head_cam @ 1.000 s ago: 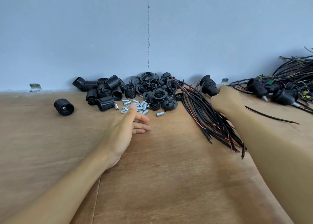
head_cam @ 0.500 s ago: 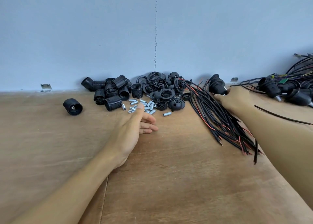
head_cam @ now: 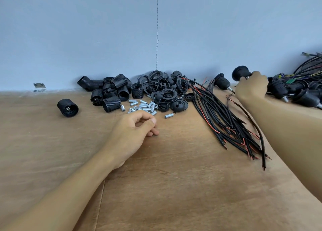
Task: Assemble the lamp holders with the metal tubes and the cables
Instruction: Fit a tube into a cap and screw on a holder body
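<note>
My left hand (head_cam: 134,131) lies on the wooden table just in front of the loose metal tubes (head_cam: 144,106), its fingers curled towards the thumb; I see no tube in them. My right hand (head_cam: 250,87) grips an assembled black lamp holder (head_cam: 241,73) by its neck, raised near the wall, with a black cable (head_cam: 244,112) trailing from it down the table. Threaded lamp holder bodies (head_cam: 108,91) are heaped at the back left. Black caps and rings (head_cam: 165,89) lie behind the tubes. A bundle of black and red cables (head_cam: 217,115) fans out between my hands.
One lamp holder (head_cam: 68,107) lies alone at the left. Another assembled holder (head_cam: 222,81) rests by the wall, and a heap of assembled holders with cables (head_cam: 296,91) fills the far right. A metal bracket (head_cam: 39,86) sits at the wall's foot. Bare wooden table (head_cam: 174,178) lies in front.
My left hand's straight fingers have curled in at the edge of the tubes. My right hand has lifted the assembled holder and carried it right, towards the heap.
</note>
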The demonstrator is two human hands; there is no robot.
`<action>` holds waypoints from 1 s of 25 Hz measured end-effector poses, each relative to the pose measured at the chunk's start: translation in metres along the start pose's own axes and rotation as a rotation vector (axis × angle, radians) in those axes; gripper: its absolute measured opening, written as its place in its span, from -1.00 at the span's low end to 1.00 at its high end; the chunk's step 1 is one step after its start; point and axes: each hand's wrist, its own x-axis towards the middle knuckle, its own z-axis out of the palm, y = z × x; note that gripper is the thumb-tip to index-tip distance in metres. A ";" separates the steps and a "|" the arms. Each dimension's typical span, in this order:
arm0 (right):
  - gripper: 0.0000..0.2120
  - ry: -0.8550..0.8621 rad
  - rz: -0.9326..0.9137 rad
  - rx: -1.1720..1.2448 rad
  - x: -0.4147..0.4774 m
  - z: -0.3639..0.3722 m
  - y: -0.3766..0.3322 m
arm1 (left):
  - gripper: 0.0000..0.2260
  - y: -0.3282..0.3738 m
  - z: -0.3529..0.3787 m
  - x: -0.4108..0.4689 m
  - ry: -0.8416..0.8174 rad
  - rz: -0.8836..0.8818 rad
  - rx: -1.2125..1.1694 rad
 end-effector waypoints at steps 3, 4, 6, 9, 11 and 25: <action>-0.71 -0.122 -0.050 -0.132 0.007 0.001 0.011 | -0.88 0.000 0.000 0.001 0.001 0.001 -0.021; -0.70 -0.193 -0.079 -0.190 0.006 0.001 0.015 | -0.88 0.000 0.001 0.001 0.002 0.001 -0.024; -0.71 -0.301 -0.116 -0.304 0.002 0.001 0.018 | -0.88 0.000 0.001 0.001 0.005 0.001 -0.023; -0.68 -0.250 -0.146 -0.359 -0.012 0.002 0.017 | -0.88 0.000 0.001 0.000 0.004 -0.001 -0.024; -0.68 -0.161 -0.219 -0.311 -0.021 -0.001 0.015 | -0.88 0.000 0.001 0.000 0.006 -0.004 -0.024; -0.53 -0.652 -0.175 -0.243 -0.055 -0.013 -0.045 | -0.83 -0.001 0.000 0.000 -0.003 -0.011 -0.005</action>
